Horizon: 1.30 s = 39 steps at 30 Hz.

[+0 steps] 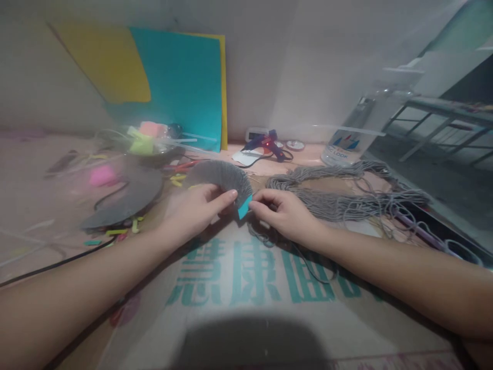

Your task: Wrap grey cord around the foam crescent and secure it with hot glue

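Note:
A curved card ring (225,174), tightly wound with grey yarn, is held above the cardboard. Its bare turquoise end (244,207) pokes out between my hands. My left hand (198,208) is closed on the wound part, thumb on top and the other fingers partly hidden beneath. On the other side, my right hand (283,211) pinches at the edge of the turquoise end. Grey yarn (264,237) loops down below the right hand, and the strand at its fingertips is too small to see clearly. A large grey yarn skein (327,200) lies just beyond that hand.
A glue gun (267,145) with a red light rests at the back by the wall. Turquoise and yellow sheets (181,87) lean there. At left are a grey disc (131,200) and pink lump (103,176); a clear plastic container (346,139) stands right. Green-printed cardboard (246,318) lies below.

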Each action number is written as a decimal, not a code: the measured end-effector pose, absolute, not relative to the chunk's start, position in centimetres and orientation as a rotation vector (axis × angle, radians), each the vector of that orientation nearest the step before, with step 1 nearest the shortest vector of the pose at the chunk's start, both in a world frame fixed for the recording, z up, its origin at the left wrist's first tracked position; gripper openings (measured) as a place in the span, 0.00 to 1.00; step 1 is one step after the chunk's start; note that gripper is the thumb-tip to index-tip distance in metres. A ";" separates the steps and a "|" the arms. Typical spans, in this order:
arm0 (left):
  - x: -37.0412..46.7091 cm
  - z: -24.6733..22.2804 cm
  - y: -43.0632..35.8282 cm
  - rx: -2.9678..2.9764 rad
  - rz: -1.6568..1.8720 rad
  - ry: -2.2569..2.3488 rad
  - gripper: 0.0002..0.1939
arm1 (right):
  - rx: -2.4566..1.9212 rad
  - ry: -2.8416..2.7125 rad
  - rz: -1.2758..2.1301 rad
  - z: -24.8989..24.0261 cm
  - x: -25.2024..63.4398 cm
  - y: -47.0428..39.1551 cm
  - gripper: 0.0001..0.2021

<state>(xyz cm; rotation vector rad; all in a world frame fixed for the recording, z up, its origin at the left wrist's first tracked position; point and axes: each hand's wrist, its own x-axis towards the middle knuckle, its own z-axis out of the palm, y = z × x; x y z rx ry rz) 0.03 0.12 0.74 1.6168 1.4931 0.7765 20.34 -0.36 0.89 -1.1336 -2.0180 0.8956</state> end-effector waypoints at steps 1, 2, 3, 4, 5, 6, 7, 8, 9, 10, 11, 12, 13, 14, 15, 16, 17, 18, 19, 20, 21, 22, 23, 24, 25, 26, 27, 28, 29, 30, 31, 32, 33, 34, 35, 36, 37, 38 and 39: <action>0.1 0.8 0.1 1.602 0.776 1.492 0.23 | -1.125 -2.021 0.900 0.9 20.4 -0.4 0.12; 0.1 0.9 0.0 1.595 0.785 1.488 0.23 | -1.117 -2.026 0.897 0.9 20.4 -0.4 0.14; 0.1 0.9 0.1 1.596 0.803 1.480 0.22 | -1.113 -2.029 0.893 0.9 20.4 -0.4 0.15; 0.1 0.8 0.1 1.601 0.821 1.471 0.22 | -1.111 -2.025 0.894 0.9 20.3 -0.4 0.14; 0.0 0.7 0.2 1.607 0.839 1.464 0.23 | -1.106 -2.015 0.899 0.8 20.3 -0.4 0.12; -0.1 0.6 0.3 1.613 0.859 1.460 0.23 | -1.097 -2.001 0.905 0.7 20.3 -0.3 0.09; -0.2 0.4 0.4 1.618 0.883 1.456 0.24 | -1.084 -1.988 0.899 0.5 20.4 -0.3 0.07; -0.3 0.2 0.6 1.620 0.910 1.451 0.24 | -1.067 -1.982 0.874 0.3 20.4 -0.3 0.06; -0.4 0.0 0.7 1.620 0.935 1.445 0.24 | -1.045 -1.983 0.825 0.1 20.5 -0.3 0.07; -0.5 -0.2 0.8 1.617 0.956 1.441 0.24 | -1.025 -1.991 0.761 0.0 20.5 -0.2 0.08; -0.5 -0.3 0.9 1.611 0.963 1.442 0.24 | -1.005 -2.002 0.692 -0.1 20.6 -0.2 0.08; -0.5 -0.3 0.9 1.602 0.955 1.452 0.25 | -0.984 -2.014 0.630 -0.2 20.7 -0.2 0.09; -0.5 -0.4 0.9 1.591 0.936 1.469 0.25 | -0.961 -2.025 0.581 -0.3 20.8 -0.2 0.09; -0.5 -0.3 0.8 1.582 0.914 1.487 0.25 | -0.943 -2.036 0.547 -0.3 20.8 -0.2 0.08; -0.5 -0.2 0.8 1.575 0.891 1.499 0.25 | -0.933 -2.047 0.528 -0.3 20.9 -0.2 0.08; -0.4 -0.1 0.8 1.570 0.873 1.508 0.25 | -0.934 -2.051 0.519 -0.2 20.9 -0.2 0.08; -0.4 -0.1 0.7 1.566 0.860 1.514 0.25 | -0.944 -2.050 0.520 -0.2 20.8 -0.2 0.07; -0.4 0.0 0.7 1.561 0.854 1.519 0.25 | -0.963 -2.044 0.535 -0.1 20.8 -0.2 0.07; -0.4 0.1 0.7 1.563 0.853 1.520 0.25 | -0.990 -2.034 0.565 0.1 20.8 -0.3 0.06; -0.5 0.1 0.7 1.575 0.864 1.517 0.25 | -1.017 -2.023 0.603 0.2 20.7 -0.3 0.04; -0.5 0.1 0.7 1.597 0.886 1.510 0.26 | -1.044 -2.014 0.644 0.4 20.7 -0.4 0.03; -0.5 0.1 0.6 1.627 0.915 1.499 0.26 | -1.067 -2.014 0.684 0.5 20.6 -0.5 0.03; -0.6 0.2 0.5 1.663 0.953 1.482 0.26 | -1.079 -2.023 0.720 0.7 20.6 -0.5 0.05; -0.5 0.3 0.3 1.683 0.974 1.472 0.25 | -1.080 -2.039 0.746 0.8 20.5 -0.6 0.07; -0.5 0.4 0.0 1.687 0.980 1.469 0.25 | -1.072 -2.056 0.763 0.9 20.5 -0.6 0.08; -0.4 0.5 -0.2 1.678 0.975 1.465 0.25 | -1.062 -2.069 0.775 1.0 20.4 -0.6 0.08; -0.3 0.7 -0.5 1.676 0.958 1.465 0.25 | -1.056 -2.076 0.788 1.0 20.3 -0.5 0.08; -0.2 0.8 -0.7 1.681 0.938 1.467 0.25 | -1.056 -2.076 0.802 1.0 20.3 -0.5 0.07; -0.1 0.9 -0.9 1.688 0.915 1.464 0.25 | -1.063 -2.070 0.822 1.0 20.2 -0.5 0.07; 0.0 1.0 -1.0 1.698 0.896 1.461 0.25 | -1.078 -2.059 0.851 1.0 20.2 -0.4 0.07; 0.1 1.1 -1.0 1.714 0.882 1.460 0.25 | -1.094 -2.042 0.886 0.9 20.2 -0.4 0.07; 0.2 1.1 -1.0 1.736 0.875 1.465 0.24 | -1.112 -2.023 0.923 0.9 20.2 -0.4 0.08; 0.2 1.1 -1.0 1.764 0.877 1.477 0.24 | -1.128 -2.003 0.951 0.9 20.2 -0.4 0.09; 0.2 1.1 -0.9 1.797 0.879 1.490 0.23 | -1.140 -1.987 0.969 0.8 20.2 -0.4 0.09; 0.2 1.0 -0.8 1.827 0.878 1.499 0.23 | -1.147 -1.978 0.976 0.9 20.2 -0.4 0.10; 0.2 1.0 -0.8 1.846 0.879 1.501 0.22 | -1.146 -1.981 0.973 0.9 20.3 -0.4 0.10; 0.2 1.0 -0.8 1.850 0.878 1.493 0.22 | -1.141 -1.994 0.962 0.9 20.2 -0.4 0.10; 0.1 1.0 -0.7 1.840 0.876 1.478 0.22 | -1.137 -2.011 0.945 0.9 20.2 -0.4 0.09; 0.1 1.0 -0.7 1.824 0.874 1.462 0.22 | -1.136 -2.027 0.926 1.0 20.2 -0.4 0.09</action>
